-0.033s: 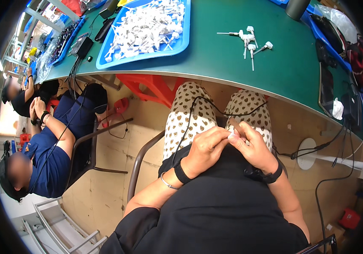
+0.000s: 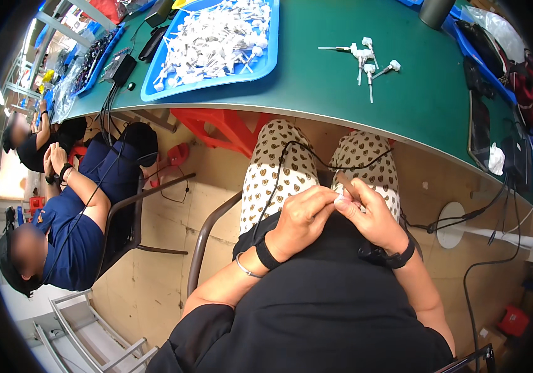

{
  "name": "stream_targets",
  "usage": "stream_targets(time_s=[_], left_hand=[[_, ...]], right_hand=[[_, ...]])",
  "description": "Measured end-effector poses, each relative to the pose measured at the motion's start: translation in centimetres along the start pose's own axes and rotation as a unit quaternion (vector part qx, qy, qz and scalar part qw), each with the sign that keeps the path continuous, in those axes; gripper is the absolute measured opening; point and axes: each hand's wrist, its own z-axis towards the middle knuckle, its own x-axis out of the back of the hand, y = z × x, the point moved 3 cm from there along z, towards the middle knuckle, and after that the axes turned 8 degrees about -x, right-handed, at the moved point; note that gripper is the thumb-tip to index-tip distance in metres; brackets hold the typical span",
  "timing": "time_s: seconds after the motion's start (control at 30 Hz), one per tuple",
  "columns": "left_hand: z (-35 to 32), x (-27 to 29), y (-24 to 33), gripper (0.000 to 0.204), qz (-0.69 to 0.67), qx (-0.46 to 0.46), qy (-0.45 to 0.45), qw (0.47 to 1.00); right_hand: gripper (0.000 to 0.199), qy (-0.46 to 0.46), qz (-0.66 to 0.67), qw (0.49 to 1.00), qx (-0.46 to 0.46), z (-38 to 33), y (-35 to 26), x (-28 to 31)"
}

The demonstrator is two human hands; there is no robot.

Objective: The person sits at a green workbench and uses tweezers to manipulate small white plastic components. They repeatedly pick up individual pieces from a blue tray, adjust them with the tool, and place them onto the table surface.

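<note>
Over my lap, my left hand (image 2: pixel 307 219) and my right hand (image 2: pixel 369 214) meet with their fingertips pinched together. Between them shows a small white piece (image 2: pixel 341 197), mostly covered by the fingers, so its kind is hard to make out. Both hands are closed on it. A brownish strip by the right fingers could be a finger or a held object; I cannot tell. On the green table (image 2: pixel 316 81) ahead lie several white plastic parts with thin stems (image 2: pixel 366 56), in a loose cluster. A blue tray (image 2: pixel 217 85) left of them holds a heap of similar white parts.
Thin black cables (image 2: pixel 465 273) hang at the right, and one crosses my thighs. A phone (image 2: pixel 478 124) and bags lie at the table's right end. Red stools (image 2: pixel 213 127) stand under the table. A seated co-worker (image 2: pixel 77 236) is at the left, another person beyond.
</note>
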Motion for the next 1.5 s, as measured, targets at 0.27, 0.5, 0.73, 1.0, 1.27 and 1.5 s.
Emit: stream_targets(time_s=[0.27, 0.5, 0.73, 1.0, 1.27, 1.5], left_hand=[[0.3, -0.1, -0.4, 0.011, -0.088, 0.061, 0.025, 0.994], [0.5, -0.1, -0.4, 0.010, -0.144, 0.125, 0.042, 0.981], [0.2, 0.1, -0.9, 0.023, -0.223, 0.186, 0.050, 0.955], [1.6, 0.5, 0.0, 0.045, -0.303, 0.232, 0.083, 0.920], [11.0, 8.3, 1.3, 0.027, -0.120, 0.051, 0.147, 0.981], [23.1, 22.9, -7.8, 0.059, 0.401, 0.064, 0.110, 0.907]], right_hand=[[0.035, 0.034, 0.147, 0.988, 0.009, 0.0, -0.1, 0.7], [0.027, 0.094, 0.231, 0.967, 0.059, -0.2, -0.9, 1.9], [0.032, 0.032, 0.316, 0.946, 0.070, -0.3, -1.7, 2.2], [0.034, 0.032, 0.316, 0.948, 0.026, -0.3, -1.0, 2.3], [0.038, 0.133, 0.284, 0.946, 0.084, -1.0, -2.3, 3.8], [0.023, 0.112, 0.369, 0.919, 0.085, -1.4, -3.3, 5.1]])
